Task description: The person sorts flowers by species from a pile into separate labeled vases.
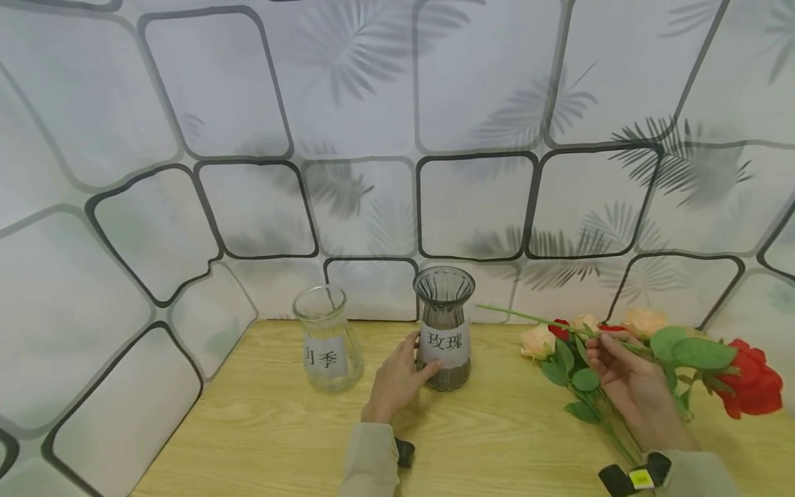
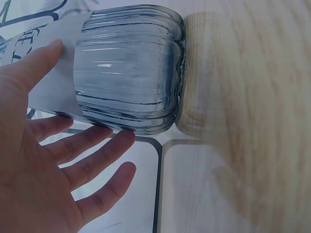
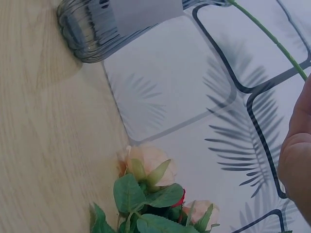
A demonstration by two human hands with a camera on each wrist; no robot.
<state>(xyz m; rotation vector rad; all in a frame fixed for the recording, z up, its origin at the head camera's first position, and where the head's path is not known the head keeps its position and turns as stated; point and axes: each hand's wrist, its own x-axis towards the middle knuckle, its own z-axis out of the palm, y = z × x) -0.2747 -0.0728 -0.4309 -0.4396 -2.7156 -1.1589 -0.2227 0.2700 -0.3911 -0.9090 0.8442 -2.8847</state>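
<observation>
A grey ribbed glass vase [image 1: 444, 324] with a white paper label stands upright on the wooden table. My left hand [image 1: 399, 376] steadies its left side, thumb on the label and fingertips at the far side, as the left wrist view shows. Between thumb and fingers, my right hand [image 1: 633, 386] pinches the stem of an artificial red rose [image 1: 749, 379]. The flower head points right, and the bare green stem [image 3: 275, 41] reaches left, its tip beside the vase's neck. Under that hand lie several peach roses [image 3: 150, 165] and some red ones with green leaves.
Left of the grey vase stands a clear glass vase [image 1: 332, 352], also with a paper label. A patterned cloth [image 1: 366, 207] hangs behind the wooden table [image 1: 273, 428] and along its left side.
</observation>
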